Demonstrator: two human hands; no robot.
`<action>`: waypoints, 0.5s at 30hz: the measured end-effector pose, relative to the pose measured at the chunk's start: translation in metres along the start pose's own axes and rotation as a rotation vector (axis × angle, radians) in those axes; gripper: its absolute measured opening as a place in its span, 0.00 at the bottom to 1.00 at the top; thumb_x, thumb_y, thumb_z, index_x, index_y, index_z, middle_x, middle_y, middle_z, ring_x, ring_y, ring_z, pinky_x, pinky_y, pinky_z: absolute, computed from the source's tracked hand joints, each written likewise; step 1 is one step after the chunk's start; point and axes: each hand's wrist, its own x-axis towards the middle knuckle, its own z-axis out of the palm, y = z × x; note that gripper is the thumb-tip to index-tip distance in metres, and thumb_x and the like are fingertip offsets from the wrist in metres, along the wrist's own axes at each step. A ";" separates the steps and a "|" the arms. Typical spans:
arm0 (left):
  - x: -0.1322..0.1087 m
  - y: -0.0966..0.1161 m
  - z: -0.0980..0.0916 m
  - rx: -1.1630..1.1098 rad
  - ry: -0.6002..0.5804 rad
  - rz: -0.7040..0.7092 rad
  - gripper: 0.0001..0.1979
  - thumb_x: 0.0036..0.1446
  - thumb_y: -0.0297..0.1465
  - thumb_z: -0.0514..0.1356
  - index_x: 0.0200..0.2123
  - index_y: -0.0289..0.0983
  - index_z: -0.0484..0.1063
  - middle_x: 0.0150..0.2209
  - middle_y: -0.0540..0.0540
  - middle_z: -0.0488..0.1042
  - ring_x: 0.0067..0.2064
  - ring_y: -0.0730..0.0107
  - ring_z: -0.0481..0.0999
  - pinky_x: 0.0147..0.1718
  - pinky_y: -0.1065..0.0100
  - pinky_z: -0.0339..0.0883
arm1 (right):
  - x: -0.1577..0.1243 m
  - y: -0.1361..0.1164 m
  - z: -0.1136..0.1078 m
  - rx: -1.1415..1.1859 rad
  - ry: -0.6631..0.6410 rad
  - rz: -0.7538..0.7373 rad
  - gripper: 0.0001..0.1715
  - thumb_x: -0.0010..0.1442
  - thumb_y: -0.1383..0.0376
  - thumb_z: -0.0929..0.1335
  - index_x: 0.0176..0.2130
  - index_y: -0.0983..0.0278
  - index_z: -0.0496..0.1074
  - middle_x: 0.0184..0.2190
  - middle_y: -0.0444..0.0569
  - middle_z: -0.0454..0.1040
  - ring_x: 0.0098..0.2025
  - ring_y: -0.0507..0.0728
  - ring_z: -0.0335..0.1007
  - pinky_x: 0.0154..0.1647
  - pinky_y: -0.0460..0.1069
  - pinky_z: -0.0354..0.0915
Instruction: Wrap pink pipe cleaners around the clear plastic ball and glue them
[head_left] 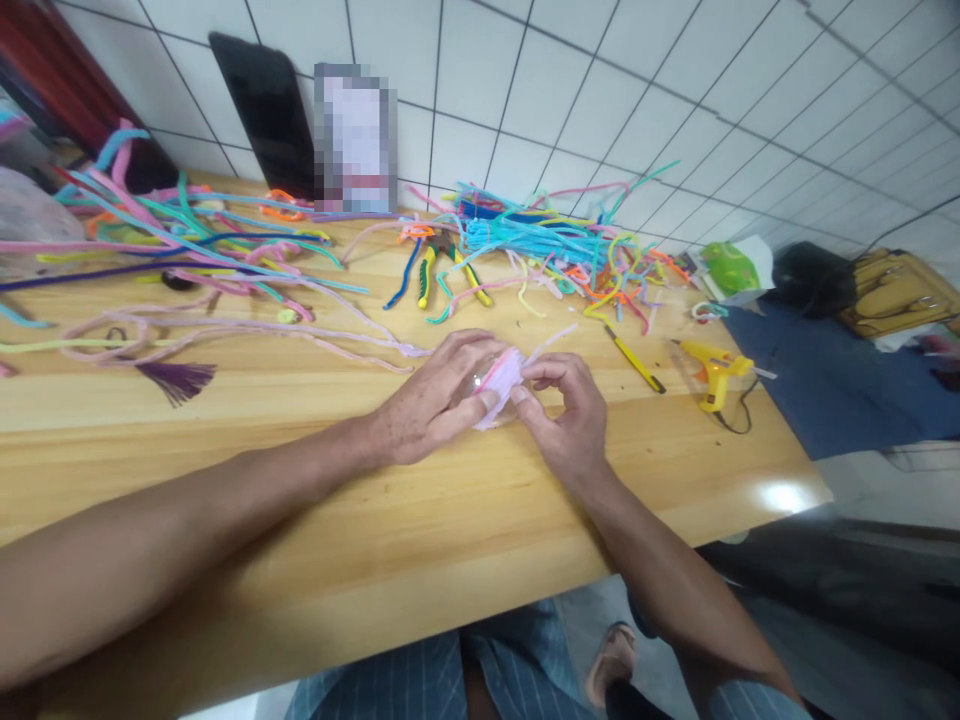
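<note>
Clasping the lilac strands (504,380), my left hand (427,402) braces; my right hand (570,405) pinches their right edge; I'd press lightly.

Two hands (427,405) (574,420), one glue gun (718,374), one utility knife (634,358), one tassel (178,378), one pair of pliers (427,277)

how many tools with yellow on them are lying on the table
3: pliers beside the blue pipe-cleaner bundle, a utility knife right of the right hand, and a glue gun farther right. Others could be hidden under the bundle.
</note>
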 end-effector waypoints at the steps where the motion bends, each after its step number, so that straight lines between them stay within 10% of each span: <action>1: 0.000 0.000 0.000 -0.003 0.001 -0.006 0.26 0.73 0.36 0.58 0.71 0.44 0.59 0.67 0.35 0.69 0.73 0.45 0.65 0.71 0.35 0.64 | 0.000 0.000 0.000 0.005 0.001 0.001 0.08 0.65 0.67 0.73 0.44 0.56 0.74 0.40 0.47 0.80 0.43 0.59 0.77 0.41 0.55 0.74; 15: -0.001 0.002 0.010 -0.013 0.151 0.023 0.33 0.63 0.36 0.70 0.66 0.46 0.59 0.65 0.36 0.67 0.75 0.44 0.61 0.70 0.36 0.65 | 0.002 -0.001 -0.005 -0.030 -0.016 -0.124 0.10 0.65 0.67 0.74 0.45 0.54 0.75 0.44 0.48 0.80 0.48 0.61 0.78 0.50 0.60 0.74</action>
